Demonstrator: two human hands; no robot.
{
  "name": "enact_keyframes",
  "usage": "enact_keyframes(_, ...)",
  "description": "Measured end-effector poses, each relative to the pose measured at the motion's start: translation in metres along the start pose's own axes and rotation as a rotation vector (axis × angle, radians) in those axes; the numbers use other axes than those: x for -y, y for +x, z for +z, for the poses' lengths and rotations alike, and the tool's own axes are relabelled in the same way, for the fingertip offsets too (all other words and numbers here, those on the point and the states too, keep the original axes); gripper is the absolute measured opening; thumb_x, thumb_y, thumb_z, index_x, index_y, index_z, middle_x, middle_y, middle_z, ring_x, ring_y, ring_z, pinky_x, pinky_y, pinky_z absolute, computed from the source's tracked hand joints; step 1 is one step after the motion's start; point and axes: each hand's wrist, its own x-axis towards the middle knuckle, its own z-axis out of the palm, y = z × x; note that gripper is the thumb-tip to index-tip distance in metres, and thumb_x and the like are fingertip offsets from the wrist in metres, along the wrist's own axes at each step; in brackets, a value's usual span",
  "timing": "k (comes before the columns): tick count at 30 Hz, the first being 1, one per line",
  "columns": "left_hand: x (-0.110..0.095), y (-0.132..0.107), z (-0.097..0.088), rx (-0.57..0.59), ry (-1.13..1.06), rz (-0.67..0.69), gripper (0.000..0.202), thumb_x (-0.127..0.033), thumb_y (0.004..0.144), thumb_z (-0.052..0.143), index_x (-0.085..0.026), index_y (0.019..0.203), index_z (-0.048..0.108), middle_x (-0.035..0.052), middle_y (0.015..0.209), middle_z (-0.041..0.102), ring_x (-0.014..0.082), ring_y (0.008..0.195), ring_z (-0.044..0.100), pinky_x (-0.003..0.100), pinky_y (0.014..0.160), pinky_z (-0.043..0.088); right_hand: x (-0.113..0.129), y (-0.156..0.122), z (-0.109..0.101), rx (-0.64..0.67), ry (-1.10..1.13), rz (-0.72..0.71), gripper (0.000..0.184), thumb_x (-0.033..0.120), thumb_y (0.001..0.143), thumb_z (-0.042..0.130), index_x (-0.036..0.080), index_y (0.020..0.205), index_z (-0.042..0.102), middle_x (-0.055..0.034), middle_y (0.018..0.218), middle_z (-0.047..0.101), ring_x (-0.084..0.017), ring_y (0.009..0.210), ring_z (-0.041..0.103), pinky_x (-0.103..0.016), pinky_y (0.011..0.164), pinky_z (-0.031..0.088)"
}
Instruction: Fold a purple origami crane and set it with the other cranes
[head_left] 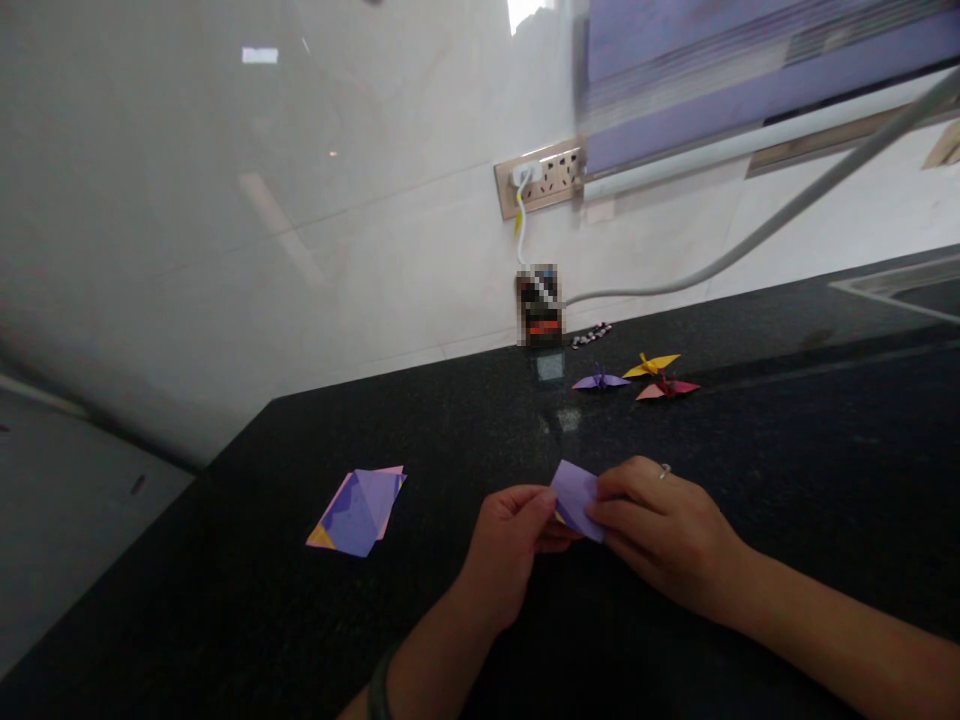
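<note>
My left hand (510, 545) and my right hand (664, 530) meet over a black counter (225, 620), both pinching a small folded piece of purple paper (574, 495). The left fingers grip its left edge, the right fingers press on its right side. A ring shows on my right hand. A loose stack of purple, pink and yellow paper sheets (358, 510) lies flat on the counter to the left of my hands.
Three folded paper cranes stand at the back of the counter: purple (600, 380), yellow (651, 365), red (667, 388). A small dark object (540, 305) leans against the tiled wall below a socket strip (540, 178) with a white plug. A grey hose (750, 240) crosses the wall.
</note>
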Motion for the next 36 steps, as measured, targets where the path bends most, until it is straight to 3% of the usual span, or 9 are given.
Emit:
enact_keyframes(4,0.0,0.002,-0.001,-0.011,0.082,0.08,0.029,-0.037,0.075,0.05,-0.012,0.081,0.062,0.0043,0.068,0.063,0.0128,0.061,0.057,0.025,0.06,0.044,0.004,0.002,-0.001,-0.043,0.207,0.107,0.014,0.026,0.072,0.057,0.02,0.084,0.06,-0.0061,0.084,0.054,-0.019,0.076,0.05,-0.031,0.064,0.041)
enact_keyframes(7,0.0,0.002,-0.003,-0.015,0.153,0.111,0.027,-0.036,0.076,0.049,-0.013,0.079,0.063,0.0032,0.065,0.061,0.0126,0.06,0.056,0.026,0.06,0.044,0.002,0.005,0.002,-0.147,0.418,0.439,0.027,0.029,0.071,0.057,0.019,0.096,0.053,-0.0051,0.084,0.051,-0.016,0.071,0.05,-0.028,0.059,0.043)
enact_keyframes(9,-0.001,0.001,-0.003,0.007,0.177,0.118,0.027,-0.035,0.077,0.049,-0.013,0.077,0.063,0.0031,0.064,0.06,0.0127,0.059,0.055,0.026,0.059,0.044,0.0,0.007,0.006,-0.103,0.643,0.668,0.033,0.033,0.071,0.058,0.019,0.099,0.049,-0.0023,0.077,0.052,-0.012,0.059,0.049,-0.025,0.05,0.042)
enact_keyframes(12,-0.002,0.0,-0.002,0.039,0.125,0.102,0.026,-0.034,0.076,0.05,-0.012,0.078,0.063,0.0032,0.064,0.06,0.0126,0.058,0.055,0.026,0.058,0.044,0.0,0.01,0.012,0.066,0.983,0.82,0.022,0.036,0.071,0.057,0.017,0.08,0.051,0.0029,0.06,0.05,-0.008,0.047,0.044,-0.02,0.041,0.036)
enact_keyframes(14,-0.002,-0.001,-0.001,0.07,0.024,0.092,0.024,-0.032,0.072,0.057,-0.012,0.083,0.062,0.0032,0.066,0.061,0.0123,0.059,0.055,0.026,0.059,0.044,0.003,0.01,0.014,0.051,1.09,0.87,0.021,0.036,0.07,0.058,0.018,0.071,0.048,0.0053,0.055,0.047,-0.007,0.044,0.043,-0.018,0.039,0.036)
enact_keyframes(19,0.002,0.001,-0.001,0.026,-0.117,0.066,0.022,-0.029,0.064,0.066,-0.012,0.077,0.061,0.0016,0.065,0.06,0.0117,0.059,0.055,0.026,0.06,0.043,0.009,0.01,0.015,-0.007,1.164,0.913,0.023,0.033,0.066,0.063,0.018,0.07,0.046,0.0077,0.051,0.045,-0.006,0.044,0.044,-0.018,0.043,0.04)
enact_keyframes(26,0.001,0.002,-0.003,0.047,-0.198,0.055,0.038,-0.045,0.076,0.047,-0.01,0.073,0.063,0.0043,0.06,0.058,0.0137,0.058,0.055,0.027,0.058,0.043,0.015,0.011,0.018,-0.052,1.161,0.924,0.022,0.032,0.065,0.064,0.018,0.067,0.047,0.0077,0.049,0.047,-0.007,0.044,0.046,-0.019,0.044,0.042)
enact_keyframes(30,0.001,0.0,-0.003,0.151,-0.292,0.087,0.028,-0.034,0.077,0.051,-0.01,0.087,0.063,0.007,0.071,0.063,0.0162,0.066,0.058,0.03,0.065,0.044,0.015,0.01,0.019,-0.112,1.124,0.927,0.022,0.033,0.066,0.063,0.018,0.069,0.047,0.0069,0.049,0.048,-0.007,0.044,0.047,-0.019,0.044,0.04)
enact_keyframes(36,0.003,0.0,-0.005,0.079,-0.308,0.101,0.02,-0.023,0.074,0.056,-0.011,0.087,0.064,0.0065,0.072,0.065,0.016,0.066,0.059,0.033,0.068,0.045,0.013,0.004,0.023,-0.129,0.893,0.791,0.012,0.029,0.071,0.059,0.019,0.073,0.052,0.0045,0.055,0.048,-0.009,0.048,0.046,-0.02,0.044,0.037)
